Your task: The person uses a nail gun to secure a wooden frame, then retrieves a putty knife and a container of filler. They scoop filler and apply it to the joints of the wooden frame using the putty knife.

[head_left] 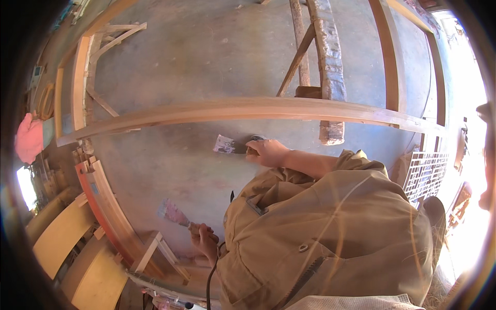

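Inspector: Two scrapers. Left hand (205,236) is closed around one scraper (175,214), well below the long wooden rail (248,111).

Clerk: And the other?

Inspector: Right hand (266,151) is clamped on a smeared scraper (227,145) (blade leftward), just under that rail.

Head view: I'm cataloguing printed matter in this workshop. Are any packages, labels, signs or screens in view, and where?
None can be made out: just a curved wooden rail, an upper scraper in the right hand and a lower scraper in the left hand.
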`<state>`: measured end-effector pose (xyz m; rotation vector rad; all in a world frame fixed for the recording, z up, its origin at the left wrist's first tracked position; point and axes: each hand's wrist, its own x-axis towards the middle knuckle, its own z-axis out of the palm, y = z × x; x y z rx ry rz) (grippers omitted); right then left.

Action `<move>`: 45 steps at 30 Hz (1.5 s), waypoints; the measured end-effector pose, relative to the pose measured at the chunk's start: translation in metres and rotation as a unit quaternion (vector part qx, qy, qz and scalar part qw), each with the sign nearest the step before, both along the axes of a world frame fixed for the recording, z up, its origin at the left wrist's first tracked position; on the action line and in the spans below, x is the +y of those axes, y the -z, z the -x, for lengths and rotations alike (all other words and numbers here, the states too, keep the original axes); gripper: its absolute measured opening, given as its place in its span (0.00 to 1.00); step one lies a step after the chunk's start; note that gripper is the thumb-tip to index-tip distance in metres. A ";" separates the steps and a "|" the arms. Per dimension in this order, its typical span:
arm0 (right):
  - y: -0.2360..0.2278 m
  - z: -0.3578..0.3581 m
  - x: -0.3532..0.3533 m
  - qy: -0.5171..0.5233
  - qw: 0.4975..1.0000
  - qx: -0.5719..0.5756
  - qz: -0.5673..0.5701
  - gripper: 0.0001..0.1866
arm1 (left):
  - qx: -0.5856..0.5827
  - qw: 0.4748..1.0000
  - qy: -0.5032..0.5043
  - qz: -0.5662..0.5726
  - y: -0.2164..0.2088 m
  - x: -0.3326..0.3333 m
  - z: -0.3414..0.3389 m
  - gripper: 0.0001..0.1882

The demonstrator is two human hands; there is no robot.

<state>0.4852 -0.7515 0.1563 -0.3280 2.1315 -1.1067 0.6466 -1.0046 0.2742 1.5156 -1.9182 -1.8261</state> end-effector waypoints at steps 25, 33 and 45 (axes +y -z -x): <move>0.002 0.067 -0.152 0.136 0.986 0.058 -0.075 0.15 | 0.045 0.996 0.071 -0.028 0.019 -0.232 0.158 0.06; -0.014 0.115 -0.279 0.049 0.995 0.049 -0.076 0.17 | 0.098 0.995 0.005 -0.001 0.040 -0.362 0.150 0.06; 0.002 0.215 -0.414 -0.052 0.995 0.041 -0.080 0.23 | 0.106 0.987 -0.114 0.049 0.058 -0.452 0.151 0.05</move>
